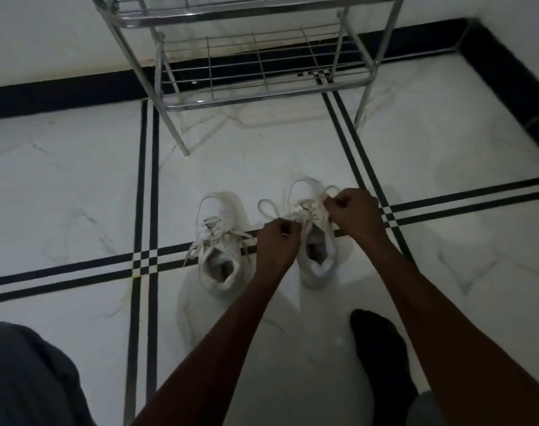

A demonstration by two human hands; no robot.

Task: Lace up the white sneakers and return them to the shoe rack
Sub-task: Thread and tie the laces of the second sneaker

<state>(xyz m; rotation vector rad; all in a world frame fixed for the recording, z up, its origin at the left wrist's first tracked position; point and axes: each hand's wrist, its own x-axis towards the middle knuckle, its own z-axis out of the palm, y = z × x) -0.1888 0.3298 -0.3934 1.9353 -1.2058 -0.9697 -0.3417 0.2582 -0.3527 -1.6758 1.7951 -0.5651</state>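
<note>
Two white sneakers stand side by side on the floor, toes pointing away from me. The left sneaker (219, 241) has loose lace ends splayed to both sides. Over the right sneaker (316, 241), my left hand (277, 241) pinches a lace loop (266, 207) that sticks out to the left. My right hand (351, 215) pinches another loop (331, 189) at the upper right. Both fists are closed on the laces above the tongue. The metal shoe rack (256, 72) stands just beyond the shoes, against the wall.
White marble floor (77, 186) with black double stripes crossing near the shoes. A black skirting runs along the wall. My foot in a dark sock (382, 358) rests at the lower right, and my knee in dark cloth (25, 376) is at the lower left.
</note>
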